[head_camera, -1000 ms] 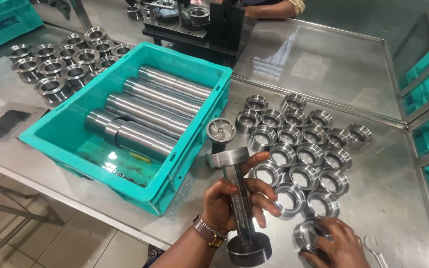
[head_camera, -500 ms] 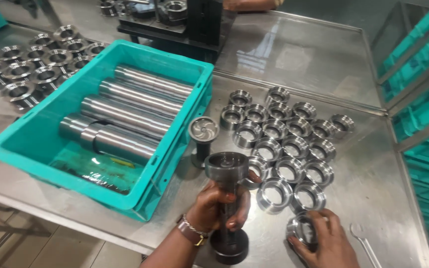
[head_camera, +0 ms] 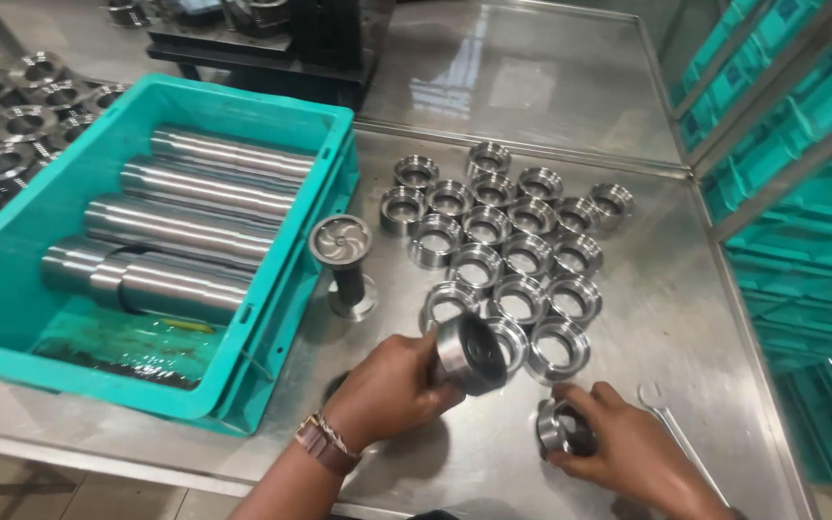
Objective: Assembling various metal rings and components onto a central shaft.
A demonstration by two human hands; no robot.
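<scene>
Step in hand, by the look of it: gauging rings one at a time. Left hand [head_camera: 392, 385], low centre of frame, fingers wrapped tight round a dumbbell-shaped steel plug gauge [head_camera: 469, 354], its round end face tilted toward the right hand. Right hand [head_camera: 618, 448], lower right, fingers curled round one steel ring [head_camera: 562, 429], gripping it by the rim just off or on the tabletop, can't tell which.

Gauge and ring are near but apart. Next move prob. calls for lining the gauge end w/ the ring bore, square on, no cocking, so both grips need to stay firm.

Look of the things: gauge is polished, dark recessed end face, thin neck hidden in the palm. Ring is short, thick-walled, shiny, bore partly covered by fingers.

Centre-right of frame: batch of like rings [head_camera: 503, 241] laid in rows on the steel table [head_camera: 532, 87]. A second gauge [head_camera: 344, 265] stands upright just beside the teal crate [head_camera: 12, 212], left, which holds long steel shafts [head_camera: 185, 226]. Small wrench [head_camera: 671, 424] beside the right hand.
</scene>
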